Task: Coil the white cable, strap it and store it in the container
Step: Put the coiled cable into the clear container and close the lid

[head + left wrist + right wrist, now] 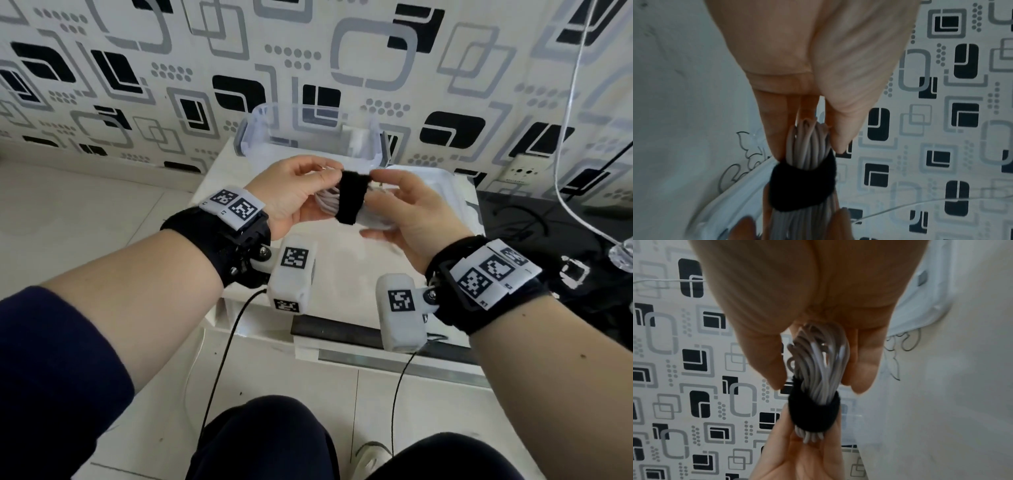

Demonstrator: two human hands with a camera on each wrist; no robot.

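Observation:
The white cable [327, 205] is a bunched coil held in the air between both hands, above the white table. A black fuzzy strap [351, 197] is wrapped round its middle. My left hand [301, 192] pinches the coil's left end [809, 144] between thumb and fingers, close to the strap [803, 185]. My right hand [394, 202] pinches the right end [822, 363], with its thumb tip at the strap's edge [813, 413]. The clear plastic container [308, 137] stands open at the back of the table, just beyond the hands.
The container's clear lid [442, 181] lies flat to the right of the container. A patterned wall rises right behind the table [246, 192]. A clear tube [568, 144] hangs at the right over a dark surface with black cords [524, 219]. My knees are below the table's front edge.

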